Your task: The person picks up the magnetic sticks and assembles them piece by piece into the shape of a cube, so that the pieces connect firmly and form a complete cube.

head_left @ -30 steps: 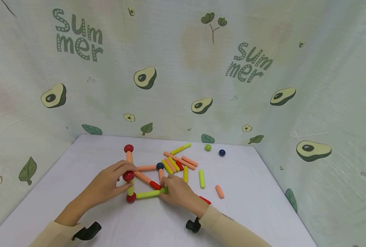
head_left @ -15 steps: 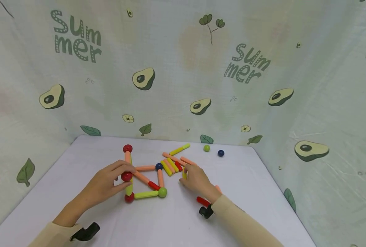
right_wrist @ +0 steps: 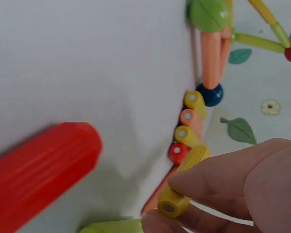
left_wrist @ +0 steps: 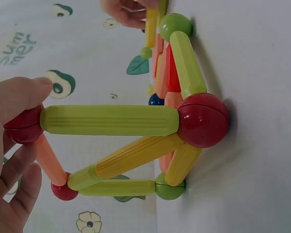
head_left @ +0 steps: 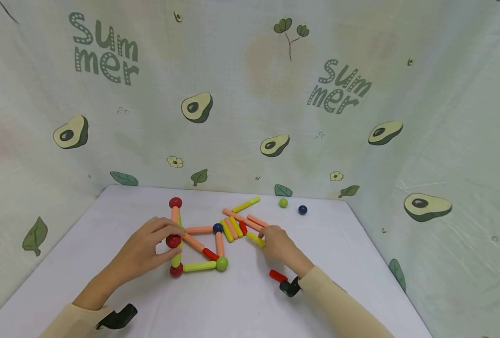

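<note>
My left hand [head_left: 148,241] holds a red ball [head_left: 173,241] at an upper corner of a frame built from magnetic sticks and balls. In the left wrist view a lime stick [left_wrist: 109,120] runs from that held ball to a red ball [left_wrist: 203,120] resting on the table. The frame's right part lies low, with a green ball [head_left: 222,264] and a dark blue ball [head_left: 217,228] at its corners. To the right of it, my right hand [head_left: 281,246] pinches a yellow stick [right_wrist: 173,200] between thumb and fingers. That stick [head_left: 255,239] is slanted.
Loose yellow, salmon and red sticks [head_left: 234,227] lie side by side behind the right hand. Farther back are a loose green ball [head_left: 283,203] and a blue ball [head_left: 302,210]. A red stick [head_left: 278,275] lies near the right wrist. Printed cloth [head_left: 233,70] hangs behind the table.
My right hand has left the green corner ball, moved right and taken the yellow stick, which has turned from its earlier lie. The left hand stays on the red ball.
</note>
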Demonstrator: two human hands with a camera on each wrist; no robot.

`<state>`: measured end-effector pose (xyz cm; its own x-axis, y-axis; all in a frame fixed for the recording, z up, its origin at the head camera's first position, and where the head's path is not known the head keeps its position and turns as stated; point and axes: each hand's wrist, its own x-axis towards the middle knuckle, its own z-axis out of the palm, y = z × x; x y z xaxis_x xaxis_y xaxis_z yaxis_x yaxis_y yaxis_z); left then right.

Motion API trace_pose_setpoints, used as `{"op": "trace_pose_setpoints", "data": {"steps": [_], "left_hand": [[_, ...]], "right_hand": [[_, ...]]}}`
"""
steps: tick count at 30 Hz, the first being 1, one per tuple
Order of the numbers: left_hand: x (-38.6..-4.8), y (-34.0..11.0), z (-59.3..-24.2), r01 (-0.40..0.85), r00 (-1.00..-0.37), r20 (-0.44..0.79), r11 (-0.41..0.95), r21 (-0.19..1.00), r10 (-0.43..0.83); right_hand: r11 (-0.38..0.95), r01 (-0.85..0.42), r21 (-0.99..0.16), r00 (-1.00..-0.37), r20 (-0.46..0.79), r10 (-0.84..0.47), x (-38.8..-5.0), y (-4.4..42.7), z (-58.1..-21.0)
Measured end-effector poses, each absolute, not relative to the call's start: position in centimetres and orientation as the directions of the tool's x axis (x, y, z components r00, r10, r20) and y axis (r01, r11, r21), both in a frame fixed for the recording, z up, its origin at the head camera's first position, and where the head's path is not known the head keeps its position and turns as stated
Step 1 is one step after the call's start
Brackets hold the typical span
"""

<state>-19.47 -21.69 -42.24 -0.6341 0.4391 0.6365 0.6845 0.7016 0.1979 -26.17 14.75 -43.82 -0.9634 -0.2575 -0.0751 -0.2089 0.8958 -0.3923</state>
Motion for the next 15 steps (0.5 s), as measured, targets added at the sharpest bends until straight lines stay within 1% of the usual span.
{"op": "trace_pose_setpoints", "data": {"steps": [3, 7, 9, 15], "left_hand": [[-19.5, -21.6, -42.1, 0.685, -0.635, 0.637, 0.7, 0.204, 0.436], [-19.6, -21.5, -42.1, 0.686, -0.632, 0.647, 0.696, 0.211, 0.427], [-19.6, -21.4, -42.2, 0.688, -0.629, 0.652, 0.693, 0.214, 0.423], [-19.5, -21.3, -42.3, 0.68, -0.642, 0.65, 0.694, 0.238, 0.406]], "right_hand": [[0.867, -0.31, -0.389, -0.94, -0.008, -0.34, -25.7, 14.8, -42.1], [0.769, -0.5, -0.399, -0.861, 0.136, -0.489, -24.8, 14.3, -40.2], [0.712, -0.571, -0.409, -0.817, 0.197, -0.542, -24.2, 13.7, -39.6], [0.59, -0.69, -0.42, -0.717, 0.282, -0.638, -22.7, 11.4, -38.8]]}}
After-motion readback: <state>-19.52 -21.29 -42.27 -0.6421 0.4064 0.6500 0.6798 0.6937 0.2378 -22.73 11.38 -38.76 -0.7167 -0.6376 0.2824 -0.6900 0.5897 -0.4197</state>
